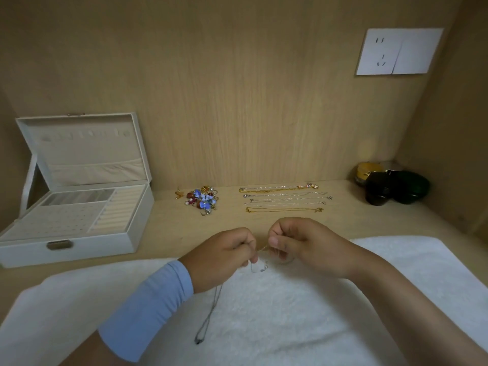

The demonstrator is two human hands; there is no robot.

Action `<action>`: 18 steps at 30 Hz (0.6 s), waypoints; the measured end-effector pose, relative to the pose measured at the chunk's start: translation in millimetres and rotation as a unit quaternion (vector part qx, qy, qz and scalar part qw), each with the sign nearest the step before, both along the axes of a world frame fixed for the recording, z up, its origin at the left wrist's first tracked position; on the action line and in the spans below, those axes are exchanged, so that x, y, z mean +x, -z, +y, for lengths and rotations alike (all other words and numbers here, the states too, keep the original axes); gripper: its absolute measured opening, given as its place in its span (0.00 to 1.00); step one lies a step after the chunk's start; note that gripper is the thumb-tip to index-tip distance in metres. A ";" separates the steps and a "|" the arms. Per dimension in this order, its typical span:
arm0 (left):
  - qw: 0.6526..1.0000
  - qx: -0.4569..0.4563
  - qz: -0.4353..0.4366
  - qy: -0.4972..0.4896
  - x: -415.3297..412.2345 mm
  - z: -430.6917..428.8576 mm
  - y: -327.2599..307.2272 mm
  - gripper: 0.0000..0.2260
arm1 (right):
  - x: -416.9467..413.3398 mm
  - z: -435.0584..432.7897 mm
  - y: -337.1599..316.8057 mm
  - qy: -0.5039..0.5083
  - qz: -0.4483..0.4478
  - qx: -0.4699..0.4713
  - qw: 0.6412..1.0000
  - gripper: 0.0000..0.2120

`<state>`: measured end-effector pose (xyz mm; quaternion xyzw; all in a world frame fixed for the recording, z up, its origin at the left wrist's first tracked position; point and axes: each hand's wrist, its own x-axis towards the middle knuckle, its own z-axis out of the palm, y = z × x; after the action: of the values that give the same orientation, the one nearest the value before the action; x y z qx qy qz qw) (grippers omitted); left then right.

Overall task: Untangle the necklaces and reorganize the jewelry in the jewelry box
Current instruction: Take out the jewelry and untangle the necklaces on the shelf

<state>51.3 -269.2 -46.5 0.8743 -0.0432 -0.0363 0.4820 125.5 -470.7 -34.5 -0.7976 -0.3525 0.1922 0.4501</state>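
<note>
Both hands work close together over a white towel (pixel 290 326) spread on the near part of a wooden desk (pixel 171 225). The left hand (pixel 221 257), with a blue sleeve (pixel 148 310) on its forearm, has its fingers curled in and pinches the tangled necklaces (pixel 264 250) at its fingertips. The right hand (pixel 303 247) is curled as well, thumb pressed against the forefinger, and pinches the same knot of fine gold and silver strands from the other side. The knot hangs between the two hands, just above the towel, with a small silver loop drooping under it. A grey chain (pixel 211 310) trails from under the left hand down across the towel toward the person, and its end lies on the cloth.

Further back on the desk, a row of straightened necklaces (pixel 282 198) lies side by side, gold and silver, each stretched out left to right. Just to their left sits a pile of small jewelry (pixel 203 199) with blue, red and gold pieces. At the far left the white jewelry box (pixel 92 247) stands open, lid tilted back, showing ring rolls and a perforated panel. Dark jars (pixel 390 186) cluster in the right back corner, and a white wall socket (pixel 398 51) is on the wooden back panel above them
</note>
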 end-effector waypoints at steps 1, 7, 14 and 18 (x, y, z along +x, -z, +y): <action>1.000 -0.020 -0.009 -0.011 1.8 -2.5 -1.2 0.05 | 0.5 1.8 0.8 -0.004 -0.003 -0.003 1.000 0.07; 0.977 -0.209 0.025 -0.044 17.0 -16.1 -1.7 0.09 | 8.0 11.5 1.5 0.032 -0.056 -0.031 0.997 0.14; 0.985 -0.128 0.117 0.017 33.3 -2.3 -15.6 0.13 | 18.4 17.9 -15.0 0.032 -0.010 0.015 0.999 0.18; 0.979 -0.177 0.101 0.026 43.8 8.4 -32.7 0.10 | 24.9 15.6 -26.9 0.021 0.023 0.007 0.999 0.23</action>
<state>95.1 -260.8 -13.8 0.7657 -0.0227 -0.1284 0.6299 150.4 -455.1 -7.5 -0.7970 -0.3265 0.1988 0.4676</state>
